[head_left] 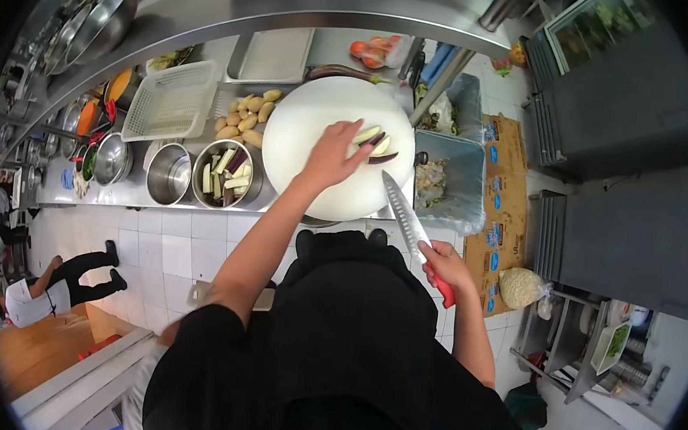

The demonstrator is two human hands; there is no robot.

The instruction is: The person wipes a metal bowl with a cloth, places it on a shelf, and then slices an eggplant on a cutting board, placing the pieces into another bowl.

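My left hand [334, 154] rests on the round white cutting board [301, 139], its fingers on cut eggplant pieces [375, 143] at the board's right side. My right hand [443, 266] grips the red handle of a large knife [402, 211], whose blade points up toward the board's lower right edge, clear of the eggplant. A whole eggplant [345, 73] lies behind the board.
A steel bowl of cut eggplant sticks [227, 175] and an empty steel pot [169, 174] stand left of the board. Potatoes [245, 115] and a white basket [172, 100] lie behind them. A lined waste bin [448, 183] stands to the right. Another person [47, 289] crouches at lower left.
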